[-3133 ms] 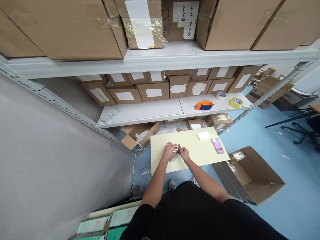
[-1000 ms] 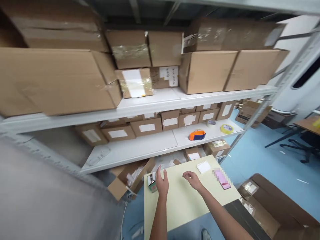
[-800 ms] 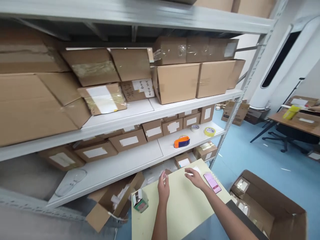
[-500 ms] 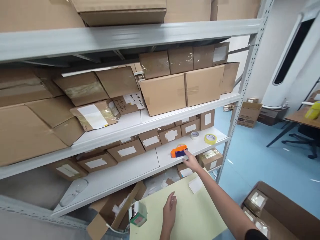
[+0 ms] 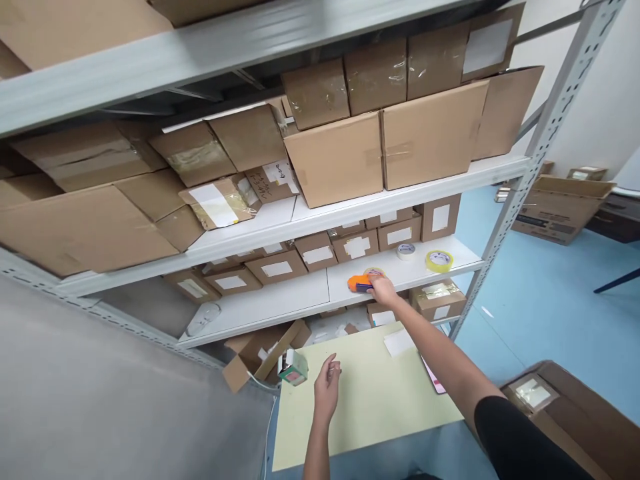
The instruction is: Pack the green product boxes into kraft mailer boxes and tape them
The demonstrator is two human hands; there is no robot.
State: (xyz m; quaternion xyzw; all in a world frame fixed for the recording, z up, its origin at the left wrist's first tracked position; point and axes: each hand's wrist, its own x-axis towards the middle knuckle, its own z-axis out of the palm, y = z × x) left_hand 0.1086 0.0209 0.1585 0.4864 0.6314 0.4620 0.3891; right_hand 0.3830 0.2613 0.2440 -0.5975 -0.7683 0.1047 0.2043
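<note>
My right hand [image 5: 383, 291] reaches over the table to the lower shelf, its fingers closed around the near end of an orange and dark-blue hand tool [image 5: 358, 284]. The tool's exact kind is hard to make out, and my fingers cover part of it. Just behind it shows the yellowish rim of a tape roll [image 5: 374, 271]. My left hand [image 5: 327, 387] hovers above the pale yellow tabletop [image 5: 370, 400], fingers loosely bent and apart, holding nothing. To its left, a small green and white box [image 5: 293, 368] stands near the table's edge.
A white tape roll [image 5: 405, 251] and a yellow one [image 5: 439, 261] lie on the lower shelf [image 5: 295, 297]. Cardboard boxes [image 5: 335, 160] fill the racks. White paper [image 5: 399, 342] lies on the table. An open carton [image 5: 270, 350] sits at left, another [image 5: 575, 413] at right.
My right hand has closed around the orange and dark-blue tool, having been at its edge with fingers more extended. The view has shifted, showing more wall at left and more tabletop.
</note>
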